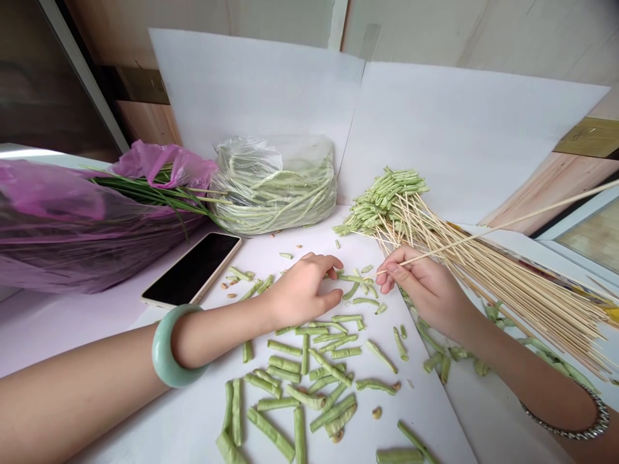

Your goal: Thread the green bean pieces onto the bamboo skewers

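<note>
My right hand (425, 287) pinches a thin bamboo skewer (532, 216) near one end, between thumb and fingers. The skewer slants up past the right edge of view. My left hand (302, 290) hovers low over the white sheet (387, 425), palm down, with a gap between thumb and bent fingers and nothing visible between them. Cut green bean pieces (329, 367) lie scattered below and around it. Small pieces (360, 283) sit between my two hands. Behind my right hand rests a pile of skewers (512, 290), bean pieces threaded in a cluster (387, 196) at their far ends.
A phone (191, 267) lies left of my left hand. Behind it are a purple plastic bag (87, 225) with long green stalks and a clear bag (278, 187) of long beans. White boards (435, 129) stand at the back. More bean scraps (442, 361) lie under my right forearm.
</note>
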A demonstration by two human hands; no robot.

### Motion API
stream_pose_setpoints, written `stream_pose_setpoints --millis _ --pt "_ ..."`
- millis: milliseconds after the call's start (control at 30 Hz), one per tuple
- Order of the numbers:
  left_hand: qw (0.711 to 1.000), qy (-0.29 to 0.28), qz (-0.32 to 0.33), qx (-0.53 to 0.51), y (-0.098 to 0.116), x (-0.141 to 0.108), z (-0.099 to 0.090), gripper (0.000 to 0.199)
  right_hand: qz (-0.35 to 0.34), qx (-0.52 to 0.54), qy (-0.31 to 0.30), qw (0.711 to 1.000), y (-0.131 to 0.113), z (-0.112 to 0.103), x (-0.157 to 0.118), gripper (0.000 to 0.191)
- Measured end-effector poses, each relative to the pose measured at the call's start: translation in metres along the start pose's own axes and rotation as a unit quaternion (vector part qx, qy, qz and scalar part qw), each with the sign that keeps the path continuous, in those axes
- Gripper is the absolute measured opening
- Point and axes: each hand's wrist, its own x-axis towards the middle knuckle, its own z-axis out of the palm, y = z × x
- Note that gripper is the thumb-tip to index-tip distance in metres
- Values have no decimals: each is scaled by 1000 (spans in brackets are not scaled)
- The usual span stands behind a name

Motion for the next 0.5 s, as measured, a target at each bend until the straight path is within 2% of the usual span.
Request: stream_pose_setpoints --millis 200,500 --pt "997 -44 36 46 0 -1 0 24 3 -1 -10 1000 5 -6 2 24" --pt "991 -51 37 116 1 -1 -1 36 23 -10 24 999 13 5 4 21"
